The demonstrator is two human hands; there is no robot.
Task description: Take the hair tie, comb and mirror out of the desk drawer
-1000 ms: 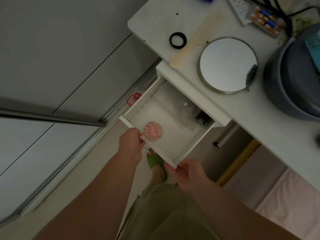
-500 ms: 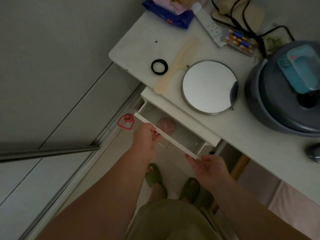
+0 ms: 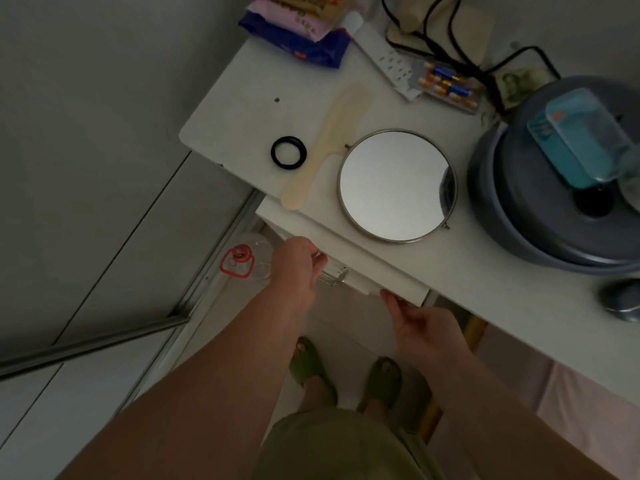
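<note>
While seemingly shut, drawer (image 3: 349, 268) under both hands.

The drawer (image 3: 349, 271) is showing only its front edge; its inside is lying hidden under the desk (image 3: 485, 282). The left hand (image 3: 296, 268) is covering part of the drawer handle (image 3: 332, 277), so its grip cannot be judged. The grey basin (image 3: 540, 209) and pink packet (image 3: 298, 8) are running off the frame.
</note>
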